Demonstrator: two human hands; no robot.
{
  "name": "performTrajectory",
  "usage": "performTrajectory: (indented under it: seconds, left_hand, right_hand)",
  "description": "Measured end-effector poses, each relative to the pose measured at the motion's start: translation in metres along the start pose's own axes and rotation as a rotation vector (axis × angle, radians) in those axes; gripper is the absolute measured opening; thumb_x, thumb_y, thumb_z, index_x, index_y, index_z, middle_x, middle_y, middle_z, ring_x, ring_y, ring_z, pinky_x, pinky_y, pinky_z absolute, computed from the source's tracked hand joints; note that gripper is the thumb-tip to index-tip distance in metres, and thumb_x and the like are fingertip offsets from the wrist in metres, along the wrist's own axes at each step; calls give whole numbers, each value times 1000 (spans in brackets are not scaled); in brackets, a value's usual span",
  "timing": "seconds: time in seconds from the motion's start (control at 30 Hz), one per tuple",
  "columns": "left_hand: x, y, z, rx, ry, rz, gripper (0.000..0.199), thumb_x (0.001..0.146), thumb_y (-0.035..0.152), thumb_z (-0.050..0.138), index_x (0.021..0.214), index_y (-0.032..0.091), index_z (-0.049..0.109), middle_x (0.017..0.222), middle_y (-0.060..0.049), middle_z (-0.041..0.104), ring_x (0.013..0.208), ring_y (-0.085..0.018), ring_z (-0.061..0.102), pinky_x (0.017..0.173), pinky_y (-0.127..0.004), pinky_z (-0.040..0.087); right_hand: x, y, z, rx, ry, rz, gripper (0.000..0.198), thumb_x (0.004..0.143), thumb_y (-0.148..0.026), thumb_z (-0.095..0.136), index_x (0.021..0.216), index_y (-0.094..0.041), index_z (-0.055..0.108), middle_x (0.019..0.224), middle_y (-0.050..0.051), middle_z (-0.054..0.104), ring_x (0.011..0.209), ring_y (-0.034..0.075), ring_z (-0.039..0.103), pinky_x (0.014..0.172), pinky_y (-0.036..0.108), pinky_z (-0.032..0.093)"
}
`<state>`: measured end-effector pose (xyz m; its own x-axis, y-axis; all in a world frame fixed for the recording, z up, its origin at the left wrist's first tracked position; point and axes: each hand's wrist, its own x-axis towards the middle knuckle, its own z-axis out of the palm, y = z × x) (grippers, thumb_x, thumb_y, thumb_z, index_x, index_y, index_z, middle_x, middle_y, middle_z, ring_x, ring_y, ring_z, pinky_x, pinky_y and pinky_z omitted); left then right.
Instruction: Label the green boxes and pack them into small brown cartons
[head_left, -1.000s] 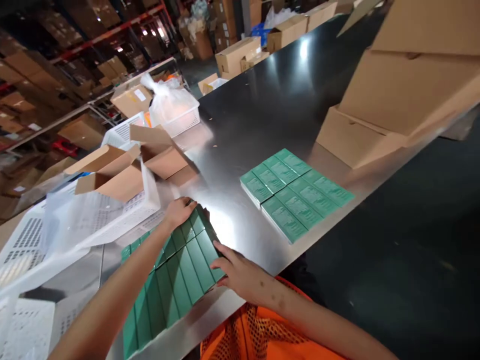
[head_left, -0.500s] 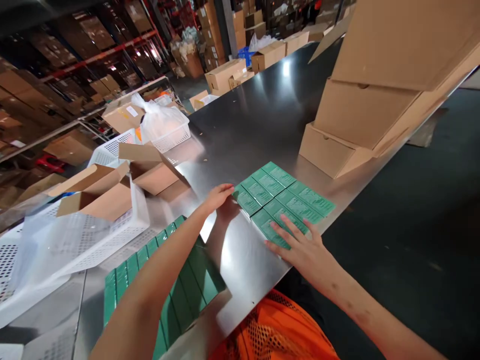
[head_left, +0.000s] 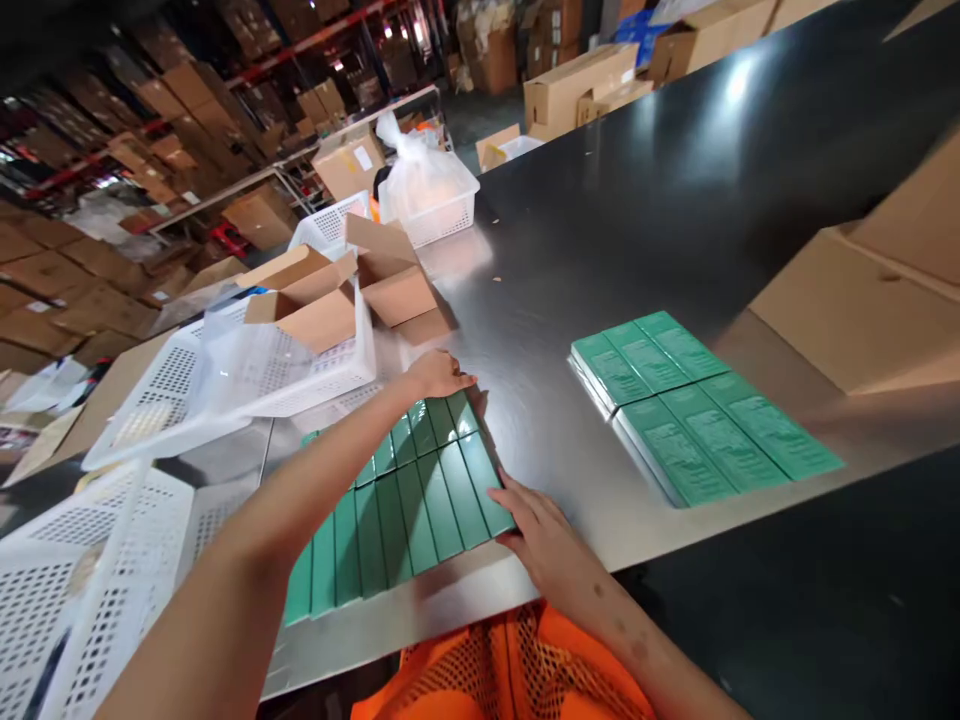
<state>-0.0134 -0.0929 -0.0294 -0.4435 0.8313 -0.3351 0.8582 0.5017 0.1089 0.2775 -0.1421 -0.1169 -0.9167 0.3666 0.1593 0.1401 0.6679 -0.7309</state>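
Note:
Rows of slim green boxes (head_left: pixel 409 510) stand packed side by side on the metal table in front of me. My left hand (head_left: pixel 442 375) is closed over the far right corner of these rows, fingers curled at the end boxes. At the near right corner, my right hand (head_left: pixel 529 520) grips the end box, with fingers on its top edge and the thumb lower down. My left forearm hides part of the rows. To the right lies a flat block of green boxes (head_left: pixel 697 400) in two rows, labels up, with neither hand on it.
Dark metal table (head_left: pixel 555 260) extends away from me. Open cardboard boxes (head_left: pixel 322 320) and white perforated baskets (head_left: pixel 300 390) stand on the left. A bagged bundle (head_left: pixel 420 180) sits in a farther basket. Large cartons (head_left: pixel 847 310) stand at the right, near the table edge.
Both hands have left the flat block of green boxes and moved left to the upright rows. The view has turned left. The block now lies untouched.

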Motion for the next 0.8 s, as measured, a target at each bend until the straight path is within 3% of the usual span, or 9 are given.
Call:
performTrajectory:
  seconds: [0.1, 0.23, 0.3, 0.37, 0.43, 0.57, 0.67, 0.8]
  left_hand:
    - [-4, -8, 7, 29, 12, -23, 44, 82, 58, 55, 83, 20, 77, 92, -12, 76, 101, -32, 68, 87, -35, 50]
    - [-1, -5, 5, 55, -8, -8, 37, 78, 54, 62, 75, 20, 76, 87, -13, 76, 101, -34, 69, 87, -35, 50]
    - [2, 0, 2, 54, -24, 9, 37, 76, 53, 65, 69, 19, 76, 81, -14, 76, 97, -36, 70, 86, -37, 51]
    - [8, 8, -2, 32, -13, 28, 38, 77, 54, 64, 76, 18, 77, 84, -15, 77, 99, -37, 70, 88, -39, 51]
    - [17, 22, -2, -25, 27, 67, 43, 81, 53, 61, 97, 16, 77, 102, -16, 77, 111, -37, 66, 95, -39, 48]
    - [41, 71, 12, -245, 63, 173, 53, 91, 49, 51, 132, 16, 61, 134, -12, 65, 121, -24, 62, 99, -29, 46]
    - [59, 114, 29, -408, 52, 220, 51, 96, 47, 45, 135, 17, 57, 135, -10, 65, 116, -19, 65, 95, -28, 50]
    - [72, 145, 38, -521, 49, 271, 38, 94, 44, 53, 116, 17, 68, 118, -9, 73, 106, -21, 68, 96, -40, 51]
  right_hand:
    - [10, -5, -6, 50, -65, 36, 52, 89, -7, 49, 138, -21, 50, 150, 12, 47, 135, 24, 49, 106, 44, 49]
    - [7, -12, -15, 21, -72, 42, 50, 90, -10, 56, 139, -18, 50, 147, 13, 50, 133, 23, 51, 107, 39, 49]
    - [0, -14, -22, -22, -60, -5, 58, 87, -16, 65, 142, -16, 46, 148, 14, 49, 136, 24, 48, 109, 39, 47]
    - [-11, -11, -36, -132, -18, -70, 67, 83, -17, 71, 145, -16, 44, 153, 14, 42, 141, 28, 40, 113, 43, 43]
    - [-27, -1, -57, -322, 59, -78, 69, 82, -11, 69, 146, -20, 44, 156, 14, 37, 145, 33, 32, 114, 53, 38]
    - [-61, 32, -106, -736, 206, 113, 68, 84, 6, 51, 143, -27, 49, 154, 15, 40, 145, 38, 28, 108, 69, 31]
    - [-71, 52, -128, -885, 221, 170, 65, 85, 9, 44, 136, -31, 55, 149, 12, 48, 143, 35, 36, 107, 71, 27]
    - [-63, 57, -129, -913, 174, 94, 55, 88, 5, 47, 127, -31, 61, 139, 9, 59, 136, 31, 46, 106, 69, 27]
